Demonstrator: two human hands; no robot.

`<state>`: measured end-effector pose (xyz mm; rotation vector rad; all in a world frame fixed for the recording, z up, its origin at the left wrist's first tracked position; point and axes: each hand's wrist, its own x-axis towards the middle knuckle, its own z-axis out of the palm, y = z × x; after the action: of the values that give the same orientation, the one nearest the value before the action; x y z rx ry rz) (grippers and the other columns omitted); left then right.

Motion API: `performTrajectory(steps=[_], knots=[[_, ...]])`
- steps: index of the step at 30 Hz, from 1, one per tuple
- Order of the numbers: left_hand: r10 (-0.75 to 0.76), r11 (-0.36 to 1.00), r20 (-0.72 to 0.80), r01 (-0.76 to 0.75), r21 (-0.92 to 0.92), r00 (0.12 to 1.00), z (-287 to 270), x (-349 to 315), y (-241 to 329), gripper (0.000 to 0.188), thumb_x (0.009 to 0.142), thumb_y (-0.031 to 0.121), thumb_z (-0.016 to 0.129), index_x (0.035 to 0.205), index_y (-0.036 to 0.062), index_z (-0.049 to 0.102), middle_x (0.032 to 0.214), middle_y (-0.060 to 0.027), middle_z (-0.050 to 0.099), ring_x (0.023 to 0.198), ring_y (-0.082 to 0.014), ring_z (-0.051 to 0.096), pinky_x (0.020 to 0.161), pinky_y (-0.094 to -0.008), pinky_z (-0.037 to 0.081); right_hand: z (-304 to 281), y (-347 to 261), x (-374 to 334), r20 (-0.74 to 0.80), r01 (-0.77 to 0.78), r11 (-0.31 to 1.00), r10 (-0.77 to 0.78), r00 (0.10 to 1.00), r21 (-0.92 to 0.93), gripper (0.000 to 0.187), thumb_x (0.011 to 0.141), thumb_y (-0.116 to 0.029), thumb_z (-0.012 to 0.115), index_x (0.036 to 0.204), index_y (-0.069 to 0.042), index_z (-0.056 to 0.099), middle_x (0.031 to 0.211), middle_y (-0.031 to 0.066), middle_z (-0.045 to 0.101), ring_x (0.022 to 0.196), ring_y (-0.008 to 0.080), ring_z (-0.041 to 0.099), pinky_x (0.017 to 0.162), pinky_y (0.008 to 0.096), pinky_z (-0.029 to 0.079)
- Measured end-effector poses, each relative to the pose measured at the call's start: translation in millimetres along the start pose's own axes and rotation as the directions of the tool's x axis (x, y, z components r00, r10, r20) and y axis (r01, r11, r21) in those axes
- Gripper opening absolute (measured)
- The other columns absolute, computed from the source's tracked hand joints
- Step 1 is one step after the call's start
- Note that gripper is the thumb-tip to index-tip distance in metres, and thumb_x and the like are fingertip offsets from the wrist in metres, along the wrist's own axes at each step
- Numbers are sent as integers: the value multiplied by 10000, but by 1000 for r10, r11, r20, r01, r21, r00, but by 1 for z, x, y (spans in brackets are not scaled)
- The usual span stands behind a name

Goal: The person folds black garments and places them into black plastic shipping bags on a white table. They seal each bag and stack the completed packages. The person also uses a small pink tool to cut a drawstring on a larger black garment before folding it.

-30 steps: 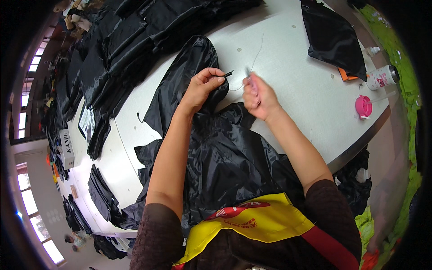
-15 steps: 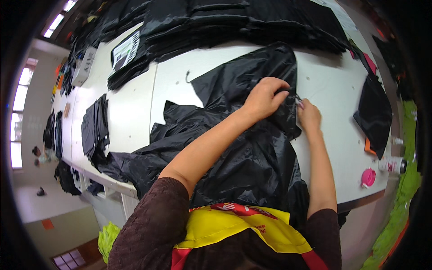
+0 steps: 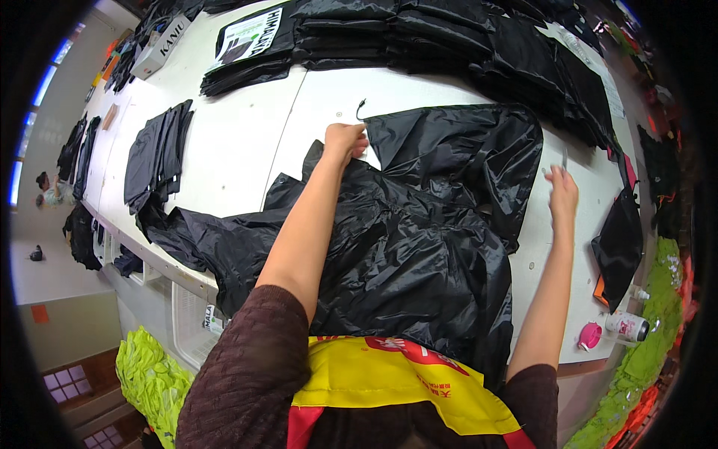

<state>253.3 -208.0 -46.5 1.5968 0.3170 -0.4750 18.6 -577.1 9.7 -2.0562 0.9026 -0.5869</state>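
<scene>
A shiny black hooded garment (image 3: pixel 404 247) is spread over the white table (image 3: pixel 228 161) in front of me, its hood turned to the far side. From the hood's left corner a short dark cord (image 3: pixel 361 109) sticks out. My left hand (image 3: pixel 346 141) is beside that corner with curled fingers; what they pinch, if anything, is hidden. To the right of the hood, my right hand (image 3: pixel 563 196) is raised apart from the cloth. Its closed fingers hold a thin grey tool (image 3: pixel 565 156) pointing away from me, blurred by motion.
Piles of folded black garments (image 3: pixel 426 41) line the far side. Another folded black stack (image 3: pixel 158 153) lies left. A white box (image 3: pixel 161 49) stands far left. At right are a black cloth piece (image 3: pixel 619 251), a pink lid (image 3: pixel 590 336) and a bottle (image 3: pixel 627 326). Lime-green fabric (image 3: pixel 153 382) sits below left.
My hands have parted: the left moved from the hood's right edge to its left corner, the right drew away rightward with the tool. The view has shifted, and the hood lies more spread.
</scene>
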Motion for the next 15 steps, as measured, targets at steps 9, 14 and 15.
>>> performTrajectory(steps=[9, 14, 15], knots=[[356, 662, 241, -426, 617, 903, -26, 25, 33, 360, 811, 334, 657, 937, -2, 680, 755, -81, 678, 578, -138, 572, 537, -274, 466, 53, -74, 6, -120, 277, 831, -376, 919, -482, 339, 895, -293, 510, 1101, -47, 616, 966, 198, 653, 915, 375, 613, 792, 437, 479], [411, 84, 392, -462, 883, 823, -43, -30, 8, 398, 829, 474, 574, 867, 106, 721, 826, -121, 681, 863, -322, 613, 733, -406, 490, 60, -129, -62, 212, 331, 939, -343, 915, 88, 255, 903, -229, 576, 1011, -5, 632, 915, 103, 680, 832, 163, 630, 753, 289, 491], [456, 24, 404, -465, 885, 793, -42, -37, 3, 462, 851, 524, 505, 835, 118, 726, 813, -116, 669, 939, -317, 584, 785, -444, 455, 69, -139, -73, 283, 305, 946, -325, 902, 114, 234, 896, -208, 582, 999, -3, 632, 896, 107, 679, 821, 160, 631, 745, 280, 488]])
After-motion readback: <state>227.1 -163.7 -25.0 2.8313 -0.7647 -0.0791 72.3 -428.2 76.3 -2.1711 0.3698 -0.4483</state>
